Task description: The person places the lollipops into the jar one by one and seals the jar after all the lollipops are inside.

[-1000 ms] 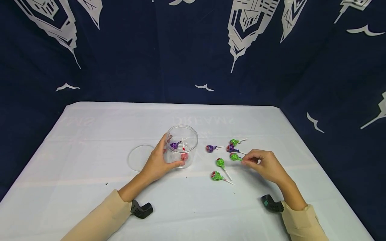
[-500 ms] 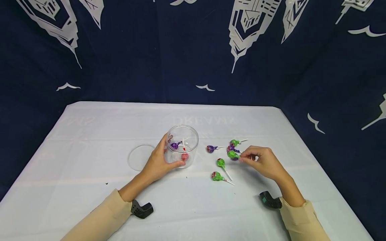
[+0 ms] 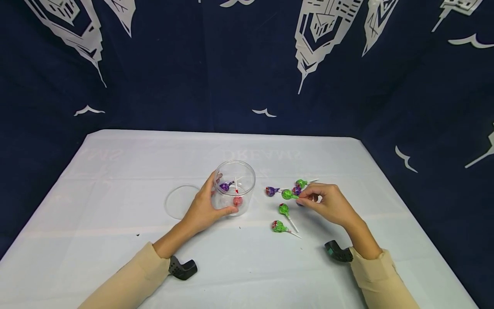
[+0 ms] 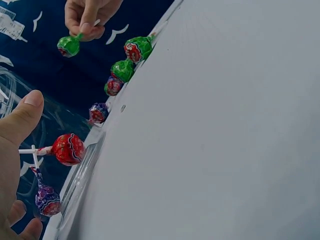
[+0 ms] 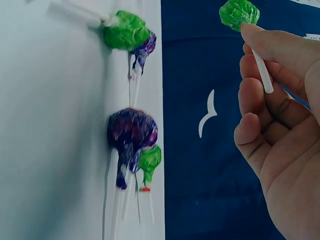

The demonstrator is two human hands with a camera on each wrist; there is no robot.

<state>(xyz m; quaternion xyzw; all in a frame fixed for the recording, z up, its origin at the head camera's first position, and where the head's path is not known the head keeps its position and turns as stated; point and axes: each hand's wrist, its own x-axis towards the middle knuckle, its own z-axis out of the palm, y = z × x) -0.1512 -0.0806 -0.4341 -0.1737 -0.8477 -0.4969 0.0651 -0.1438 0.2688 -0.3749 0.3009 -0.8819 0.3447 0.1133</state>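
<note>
My left hand [image 3: 204, 208] grips a clear plastic jar [image 3: 248, 186] from its left side, thumb in front. The open-topped jar stands upright on the table. Inside it are a red lollipop [image 4: 69, 149] and a purple lollipop [image 4: 47, 201]. My right hand [image 3: 328, 201] pinches a green lollipop [image 3: 287, 194] near its head, the white stick running back under the fingers. That lollipop is held above the table, right of the jar. Around it lie a purple lollipop [image 3: 271, 191] and green lollipops [image 3: 283, 209], with more partly hidden behind the hand.
A thin clear round lid [image 3: 166, 203] lies left of the jar, partly behind the left wrist. White cloth covers the table [image 3: 231, 266]. A dark blue printed curtain [image 3: 162, 86] hangs behind its far edge. Each wrist wears a black camera [image 3: 183, 269].
My right hand has moved left and slightly away from me, lifting the green lollipop from among the others toward the jar. The left hand keeps its grip on the jar.
</note>
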